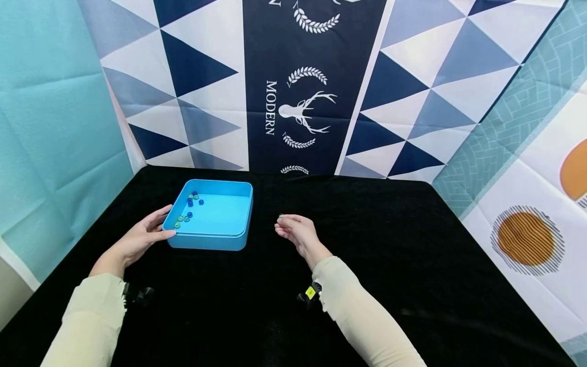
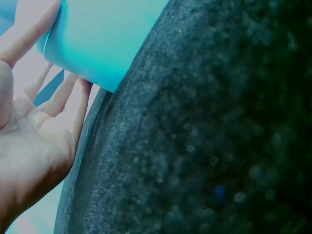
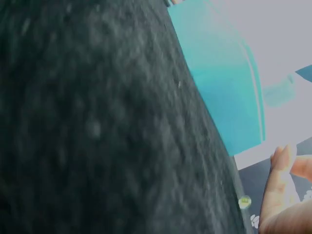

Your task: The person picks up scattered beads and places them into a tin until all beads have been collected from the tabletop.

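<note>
Sleeves of pale cloth enter from the lower edge of the head view, each wrist bearing a small camera. Right hand (image 1: pixel 295 232) hovers just above the black table (image 1: pixel 367 285), right of the tray, its fingers curled together at the tips around a small greenish bead (image 1: pixel 281 216); the right wrist view shows the same bead (image 3: pixel 244 201) beside the fingertips (image 3: pixel 279 165), though whether it is firmly pinched or merely touched cannot be told. Left hand (image 1: pixel 139 238) lies relaxed and spread against the left wall of the blue tray (image 1: pixel 243 214), thumb at the near corner and fingers straight along the side; the left wrist view confirms fingers (image 2: pixel 68 95) flat against the tray wall (image 2: pixel 107 44). Blue and green beads (image 1: pixel 188 209) lie loose along the left side of the tray floor.

Risks, as judged from this arrangement: the bead is small, round and smooth, so a light fingertip hold may let it slip; once on the table it would roll freely and be hard to see on the dark cloth. The tray sits on cloth and is steadied from one side only, so a knock from the right hand could shift it or tilt it, setting the loose beads rolling. A bead released too high could bounce out over the low wall.
</note>
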The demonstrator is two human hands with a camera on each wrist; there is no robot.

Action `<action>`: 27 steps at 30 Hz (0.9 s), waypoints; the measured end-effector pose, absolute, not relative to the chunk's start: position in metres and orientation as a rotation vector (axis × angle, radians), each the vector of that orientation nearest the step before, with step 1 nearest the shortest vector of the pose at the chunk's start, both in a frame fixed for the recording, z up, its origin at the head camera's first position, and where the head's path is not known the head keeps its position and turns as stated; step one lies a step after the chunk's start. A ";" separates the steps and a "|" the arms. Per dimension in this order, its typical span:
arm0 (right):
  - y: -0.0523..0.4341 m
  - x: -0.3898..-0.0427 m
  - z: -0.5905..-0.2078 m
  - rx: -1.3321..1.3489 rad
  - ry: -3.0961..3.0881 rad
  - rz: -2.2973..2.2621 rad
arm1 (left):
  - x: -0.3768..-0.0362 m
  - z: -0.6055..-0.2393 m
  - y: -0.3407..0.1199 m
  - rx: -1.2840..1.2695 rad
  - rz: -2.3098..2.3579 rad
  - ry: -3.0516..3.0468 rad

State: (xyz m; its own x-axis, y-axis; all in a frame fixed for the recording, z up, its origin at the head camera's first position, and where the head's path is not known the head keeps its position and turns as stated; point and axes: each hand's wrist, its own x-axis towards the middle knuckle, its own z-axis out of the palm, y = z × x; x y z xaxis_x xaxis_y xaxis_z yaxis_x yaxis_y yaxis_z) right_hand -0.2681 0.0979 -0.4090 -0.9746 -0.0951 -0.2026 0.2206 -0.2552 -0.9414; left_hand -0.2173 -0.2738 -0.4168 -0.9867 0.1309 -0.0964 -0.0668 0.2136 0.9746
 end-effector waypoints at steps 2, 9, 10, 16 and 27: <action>0.095 -0.266 -0.408 0.136 1.775 -2.329 | -0.217 -0.417 -0.274 0.064 1.869 2.321; 0.079 -0.259 -0.401 0.072 1.762 -2.322 | -0.216 -0.417 -0.274 0.048 1.874 2.315; 0.076 -0.258 -0.400 0.067 1.761 -2.319 | -0.216 -0.416 -0.274 0.050 1.871 2.318; 0.061 -0.255 -0.392 0.051 1.763 -2.279 | -0.216 -0.416 -0.272 0.049 1.861 2.328; 0.038 -0.250 -0.385 -0.007 1.753 -2.254 | -0.216 -0.415 -0.272 0.039 1.857 2.331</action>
State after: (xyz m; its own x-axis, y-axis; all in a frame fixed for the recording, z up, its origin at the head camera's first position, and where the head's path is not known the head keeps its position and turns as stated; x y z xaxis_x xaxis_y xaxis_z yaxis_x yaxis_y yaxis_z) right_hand -0.2496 0.0384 -0.3850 -0.9593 -0.2259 -0.1697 0.2201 -0.2210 -0.9501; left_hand -0.2163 -0.2722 -0.4149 -0.9867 0.1202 -0.1091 -0.0795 0.2280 0.9704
